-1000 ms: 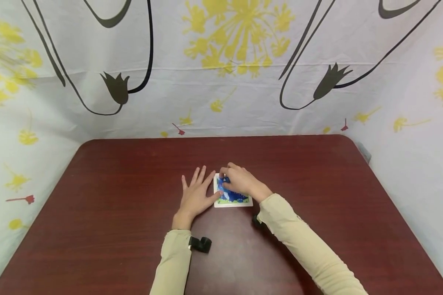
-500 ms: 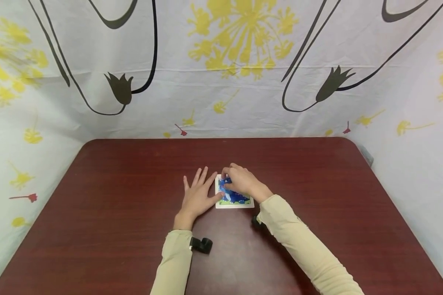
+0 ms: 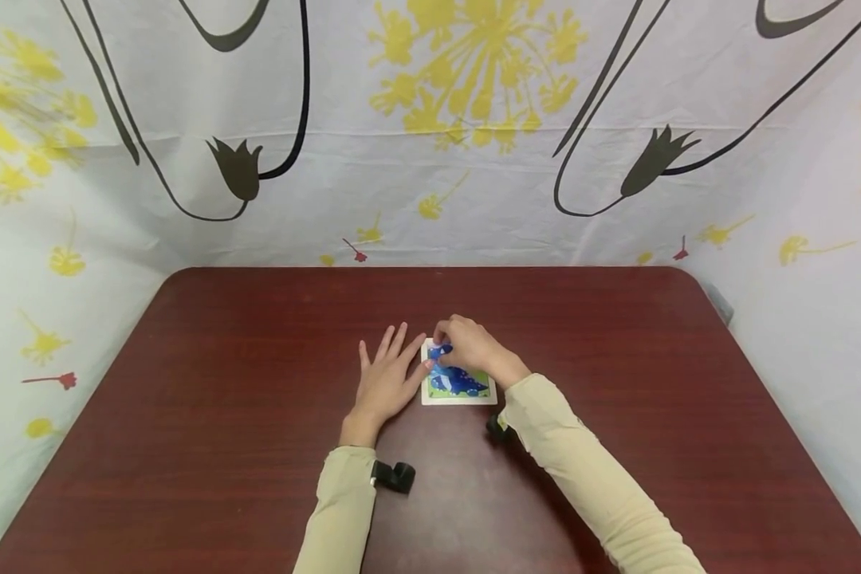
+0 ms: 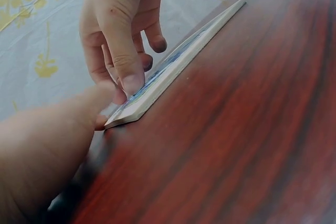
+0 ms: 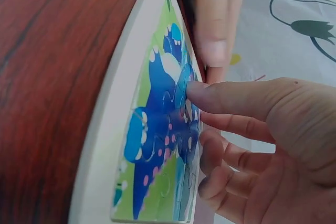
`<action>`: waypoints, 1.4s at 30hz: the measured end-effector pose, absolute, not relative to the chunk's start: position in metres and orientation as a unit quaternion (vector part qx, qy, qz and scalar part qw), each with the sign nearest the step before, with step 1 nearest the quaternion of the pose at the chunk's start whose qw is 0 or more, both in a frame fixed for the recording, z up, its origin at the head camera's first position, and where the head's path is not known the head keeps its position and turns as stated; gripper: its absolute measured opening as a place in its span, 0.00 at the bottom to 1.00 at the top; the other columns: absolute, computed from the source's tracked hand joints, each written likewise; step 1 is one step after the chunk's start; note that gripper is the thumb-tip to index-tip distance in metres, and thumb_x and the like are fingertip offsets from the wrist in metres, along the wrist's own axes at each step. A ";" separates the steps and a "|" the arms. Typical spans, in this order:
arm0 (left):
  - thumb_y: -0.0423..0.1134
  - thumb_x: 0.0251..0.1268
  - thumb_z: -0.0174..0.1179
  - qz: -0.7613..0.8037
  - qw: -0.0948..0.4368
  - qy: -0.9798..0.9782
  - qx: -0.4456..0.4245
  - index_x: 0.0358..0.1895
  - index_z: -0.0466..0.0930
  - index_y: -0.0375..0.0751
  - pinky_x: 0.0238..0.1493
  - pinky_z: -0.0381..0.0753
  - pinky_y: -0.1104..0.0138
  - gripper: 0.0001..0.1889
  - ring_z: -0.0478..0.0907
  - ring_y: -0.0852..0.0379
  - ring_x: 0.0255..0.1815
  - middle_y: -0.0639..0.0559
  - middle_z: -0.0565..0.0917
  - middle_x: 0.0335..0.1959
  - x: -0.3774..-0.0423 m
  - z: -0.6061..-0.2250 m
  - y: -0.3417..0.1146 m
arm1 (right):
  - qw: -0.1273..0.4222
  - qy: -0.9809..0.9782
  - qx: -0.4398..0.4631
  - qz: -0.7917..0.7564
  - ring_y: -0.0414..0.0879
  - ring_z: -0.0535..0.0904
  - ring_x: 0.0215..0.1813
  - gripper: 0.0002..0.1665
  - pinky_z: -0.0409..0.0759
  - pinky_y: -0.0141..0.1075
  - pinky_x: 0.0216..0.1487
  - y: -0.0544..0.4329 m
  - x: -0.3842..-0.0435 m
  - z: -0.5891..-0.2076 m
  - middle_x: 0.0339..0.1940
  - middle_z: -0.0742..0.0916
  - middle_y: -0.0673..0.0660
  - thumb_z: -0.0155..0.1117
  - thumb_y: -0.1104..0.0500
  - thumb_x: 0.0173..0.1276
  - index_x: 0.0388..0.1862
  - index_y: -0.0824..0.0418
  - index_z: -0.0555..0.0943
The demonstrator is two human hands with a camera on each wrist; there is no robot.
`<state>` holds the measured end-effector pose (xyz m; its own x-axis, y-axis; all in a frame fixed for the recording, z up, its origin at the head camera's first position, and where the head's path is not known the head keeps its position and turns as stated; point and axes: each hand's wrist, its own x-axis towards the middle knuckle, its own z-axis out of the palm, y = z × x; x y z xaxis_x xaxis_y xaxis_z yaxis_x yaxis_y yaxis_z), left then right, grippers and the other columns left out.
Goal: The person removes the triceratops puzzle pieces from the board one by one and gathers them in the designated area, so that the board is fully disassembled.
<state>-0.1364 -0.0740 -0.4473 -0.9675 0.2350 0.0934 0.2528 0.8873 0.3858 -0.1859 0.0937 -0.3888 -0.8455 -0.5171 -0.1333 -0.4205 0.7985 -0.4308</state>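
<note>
A square jigsaw puzzle (image 3: 459, 383) with a blue dinosaur picture and a white border lies on the table. My left hand (image 3: 383, 388) lies spread at the puzzle's left side, its thumb and index finger at the border. Over the upper part of the picture, my right hand (image 3: 473, 348) pinches a blue puzzle piece (image 3: 441, 351) between thumb and fingers. In the right wrist view the thumb meets the edge of this light-blue puzzle piece (image 5: 184, 83), which seems slightly tilted; its far side is hidden. The left wrist view shows the board (image 4: 170, 74) edge-on under the right hand.
The dark red wooden table (image 3: 258, 343) extends around the puzzle on all sides. A white cloth (image 3: 430, 159) with yellow and grey flower prints hangs behind and beside it. Each sleeve has a black wrist camera mount (image 3: 395, 476).
The right thumb and fingers have shifted slightly upward, and more of the dinosaur's body shows below them. The left thumb has slid a little up along the border. The head view has shifted slightly.
</note>
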 end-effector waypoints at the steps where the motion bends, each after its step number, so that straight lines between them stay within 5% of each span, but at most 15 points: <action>1: 0.63 0.66 0.43 -0.203 0.024 -0.971 -0.124 0.70 0.61 0.55 0.63 0.30 0.39 0.32 0.42 0.48 0.74 0.49 0.52 0.73 -0.136 -0.447 -0.074 | 0.124 0.941 -0.247 -0.196 0.47 0.74 0.41 0.15 0.75 0.42 0.46 0.093 -0.186 -0.389 0.39 0.79 0.56 0.70 0.59 0.56 0.41 0.62 0.80; 24: 0.61 0.65 0.47 -0.203 0.025 -0.971 -0.123 0.70 0.63 0.54 0.63 0.30 0.38 0.31 0.42 0.49 0.74 0.48 0.53 0.73 -0.138 -0.449 -0.073 | 0.150 0.941 -0.246 -0.174 0.48 0.74 0.36 0.14 0.75 0.41 0.41 0.088 -0.190 -0.386 0.34 0.80 0.56 0.71 0.61 0.55 0.40 0.63 0.79; 32: 0.61 0.65 0.47 -0.205 0.026 -0.971 -0.123 0.70 0.62 0.55 0.64 0.30 0.39 0.31 0.42 0.50 0.74 0.50 0.52 0.73 -0.141 -0.449 -0.073 | 0.119 0.947 -0.250 -0.164 0.48 0.77 0.42 0.18 0.77 0.43 0.46 0.086 -0.181 -0.386 0.43 0.80 0.56 0.67 0.62 0.58 0.49 0.63 0.80; 42: 0.61 0.65 0.47 -0.203 0.017 -0.972 -0.119 0.70 0.61 0.56 0.64 0.29 0.39 0.31 0.41 0.50 0.74 0.50 0.52 0.73 -0.142 -0.448 -0.073 | 0.125 0.949 -0.239 -0.162 0.49 0.77 0.41 0.21 0.77 0.46 0.44 0.082 -0.178 -0.382 0.43 0.79 0.57 0.70 0.57 0.57 0.49 0.62 0.80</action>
<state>-0.1415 -0.0726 -0.4475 -0.9709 0.2249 0.0825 0.2391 0.8889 0.3908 -0.1776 0.0825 -0.3824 -0.8540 -0.4951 -0.1600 -0.4142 0.8330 -0.3668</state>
